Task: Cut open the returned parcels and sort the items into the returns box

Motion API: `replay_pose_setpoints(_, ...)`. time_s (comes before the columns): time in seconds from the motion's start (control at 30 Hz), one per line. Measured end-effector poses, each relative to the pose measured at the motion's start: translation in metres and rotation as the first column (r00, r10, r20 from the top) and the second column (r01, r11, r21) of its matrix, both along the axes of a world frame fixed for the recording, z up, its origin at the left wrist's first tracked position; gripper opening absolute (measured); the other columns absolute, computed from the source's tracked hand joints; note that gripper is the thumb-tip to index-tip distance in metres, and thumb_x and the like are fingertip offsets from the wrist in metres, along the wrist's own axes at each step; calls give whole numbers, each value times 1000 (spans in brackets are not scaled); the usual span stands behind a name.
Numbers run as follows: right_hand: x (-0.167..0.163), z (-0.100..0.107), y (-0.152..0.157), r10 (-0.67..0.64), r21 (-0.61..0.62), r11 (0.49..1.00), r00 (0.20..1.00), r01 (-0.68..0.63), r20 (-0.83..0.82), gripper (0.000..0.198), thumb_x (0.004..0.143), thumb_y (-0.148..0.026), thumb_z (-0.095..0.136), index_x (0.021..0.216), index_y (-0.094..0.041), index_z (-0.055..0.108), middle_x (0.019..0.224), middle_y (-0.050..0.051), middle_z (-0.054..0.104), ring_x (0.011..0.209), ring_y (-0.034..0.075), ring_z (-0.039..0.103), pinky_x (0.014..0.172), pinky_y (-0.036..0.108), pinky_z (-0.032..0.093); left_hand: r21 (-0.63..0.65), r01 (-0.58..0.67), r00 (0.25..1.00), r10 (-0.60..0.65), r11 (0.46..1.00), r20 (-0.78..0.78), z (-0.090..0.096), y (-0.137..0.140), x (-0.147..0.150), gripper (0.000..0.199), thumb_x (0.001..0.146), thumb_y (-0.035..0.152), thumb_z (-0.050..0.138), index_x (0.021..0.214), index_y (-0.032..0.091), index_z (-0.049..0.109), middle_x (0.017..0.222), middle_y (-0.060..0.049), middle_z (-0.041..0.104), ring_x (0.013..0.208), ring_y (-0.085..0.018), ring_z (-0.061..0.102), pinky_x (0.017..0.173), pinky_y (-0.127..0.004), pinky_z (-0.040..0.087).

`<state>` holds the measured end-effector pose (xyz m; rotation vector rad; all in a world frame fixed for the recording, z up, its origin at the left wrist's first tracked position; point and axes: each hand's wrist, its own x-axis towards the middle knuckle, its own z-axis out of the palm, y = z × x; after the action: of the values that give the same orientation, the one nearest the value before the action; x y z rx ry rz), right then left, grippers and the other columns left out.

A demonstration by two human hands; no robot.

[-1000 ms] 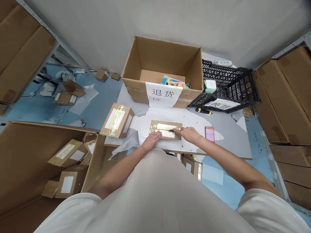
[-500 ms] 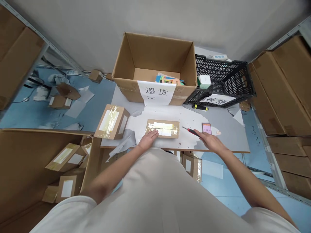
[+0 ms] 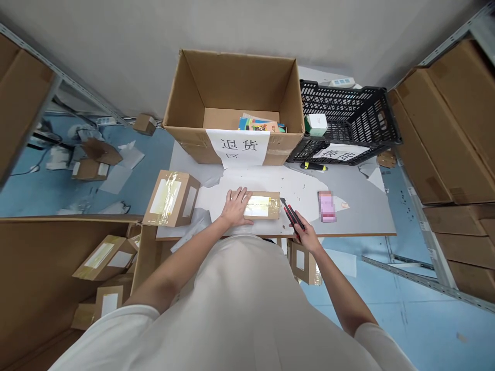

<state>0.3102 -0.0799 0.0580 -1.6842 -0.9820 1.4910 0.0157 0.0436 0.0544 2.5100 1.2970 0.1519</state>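
Our left hand, in the head view, lies flat with fingers spread over the nine-o'clock end of a small oblong brown cardboard box on the grey-white table. At three o'clock our right hand curls around a slim red-and-black box cutter. Near twelve stands a large open brown carton.

Even light, soft shadows, glare on tape, stretched edges, pixelated phone
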Motion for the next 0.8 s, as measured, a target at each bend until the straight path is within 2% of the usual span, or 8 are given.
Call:
replay_pose_setpoints(0.13,-1,-2,2,-13,0,1000,1000,13,13,80,79,-56,55,148,-26,26,92,4,65,44,6,43,37,23,40,2,-12,1000,12,1000,9,1,-1,0,115,51,63,77,144,15,30,147,-23,34,136,-42,28,112,-60,6)
replay_pose_setpoints(0.43,1,-8,3,-26,2,1000,995,27,-100,79,82,-52,56,149,-26,22,91,3,64,43,5,43,37,22,39,12,-21,999,21,1000,29,2,-2,0,116,49,62,78,143,14,30,145,-23,35,135,-42,29,112,-59,7)
replay_pose_setpoints(0.8,0,-2,9,-1,-21,1000,998,0,-65,79,80,-53,56,148,-26,25,89,1,62,44,5,43,37,22,38,9,-31,999,30,999,36,0,-2,0,114,50,62,78,143,16,32,145,-22,36,134,-42,29,112,-59,7)
